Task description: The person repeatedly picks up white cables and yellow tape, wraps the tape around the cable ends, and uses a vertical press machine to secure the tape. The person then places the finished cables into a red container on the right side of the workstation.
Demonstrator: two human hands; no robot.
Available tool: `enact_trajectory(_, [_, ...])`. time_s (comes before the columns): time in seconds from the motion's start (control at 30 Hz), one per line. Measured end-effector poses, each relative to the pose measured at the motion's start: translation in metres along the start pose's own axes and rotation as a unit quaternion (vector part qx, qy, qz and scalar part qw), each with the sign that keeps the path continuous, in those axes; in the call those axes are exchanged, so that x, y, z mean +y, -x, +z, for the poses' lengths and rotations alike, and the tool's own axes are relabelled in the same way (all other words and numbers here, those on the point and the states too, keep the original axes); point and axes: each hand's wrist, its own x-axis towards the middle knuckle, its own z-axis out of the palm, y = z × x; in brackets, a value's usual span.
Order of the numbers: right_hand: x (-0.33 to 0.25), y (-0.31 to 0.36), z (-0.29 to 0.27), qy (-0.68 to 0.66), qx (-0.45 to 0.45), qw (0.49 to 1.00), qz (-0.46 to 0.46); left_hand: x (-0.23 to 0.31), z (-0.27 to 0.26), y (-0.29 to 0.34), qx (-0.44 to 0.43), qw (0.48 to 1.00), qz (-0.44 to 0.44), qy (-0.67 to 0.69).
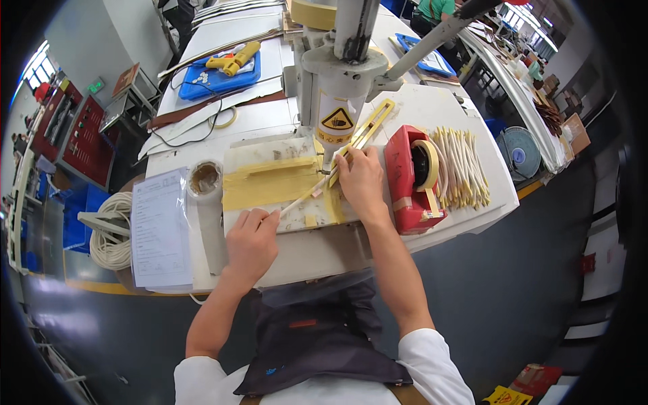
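Note:
A white cord [297, 202] runs slantwise across the work plate of a bench press [331, 84], passing under the press's lower tip. My left hand [252, 244] is closed with a pinch on its near left end. Close against the right side of the press tip, my right hand [362, 181] has its fingers closed round the cord's other stretch; its fingertips are partly hidden. Yellow tape [260, 187] covers much of the plate. Beyond my right hand lies a long yellow slotted guide [378, 120], slanting away from the press.
Right of my right hand stands a red tape dispenser [403, 172] beside a bundle of white cords [462, 165] with yellow ends. On the left are a tape roll [204, 179], a sleeved paper sheet [160, 229] and a cord coil [111, 236]. A blue tray [216, 81] holds a yellow glue gun [236, 59].

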Motion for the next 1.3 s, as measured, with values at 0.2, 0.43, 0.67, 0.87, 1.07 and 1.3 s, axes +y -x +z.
enact_trajectory(0.2, [0.002, -0.001, -0.001, 0.018, -0.001, 1.000, -0.002, -0.003, 0.012, -0.006, -0.036, 0.996, -0.019, 0.084])
enact_trajectory(0.43, [0.005, -0.005, -0.002, 0.007, 0.017, 1.000, -0.007, -0.001, 0.023, -0.018, -0.027, 0.992, -0.033, 0.118])
enact_trajectory(0.67, [0.007, -0.006, 0.000, 0.008, 0.018, 1.000, -0.005, -0.002, 0.027, -0.020, -0.051, 0.993, -0.025, 0.106])
enact_trajectory(0.87, [0.002, -0.006, -0.005, 0.019, -0.019, 1.000, 0.014, -0.004, 0.028, -0.024, -0.057, 0.992, -0.011, 0.114])
enact_trajectory(1.07, [0.004, -0.005, 0.001, 0.025, -0.008, 1.000, 0.008, -0.009, 0.030, -0.026, -0.055, 0.990, 0.009, 0.131])
enact_trajectory(1.3, [-0.027, 0.023, -0.061, -0.105, -0.017, 0.993, -0.049, -0.017, 0.034, -0.021, -0.038, 0.986, 0.007, 0.163])
